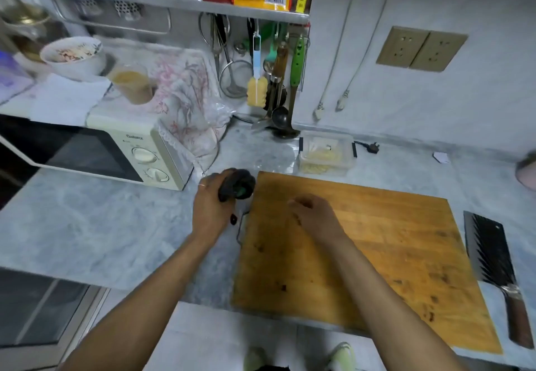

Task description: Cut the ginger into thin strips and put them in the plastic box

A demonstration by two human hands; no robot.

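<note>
Nearest, the cutting board [377, 254] lay bare; right hand [314, 217] rested there, fingers loosely curled, holding nothing visible. Left hand [213, 202] gripped a dark object [237, 188] at nine o'clock. Plastic box [326, 151], twelve o'clock, held strips, likely finished.

An orange-brown wooden cutting board [377, 254] is lying on a pale grey marbled counter [87, 220]. The clear plastic box [326, 151] is showing pale yellow strips. A cream microwave [139, 150] is wearing a white cloth [185, 86] with pink floral print. The cleaver [490, 257] is showing dark steel.
</note>
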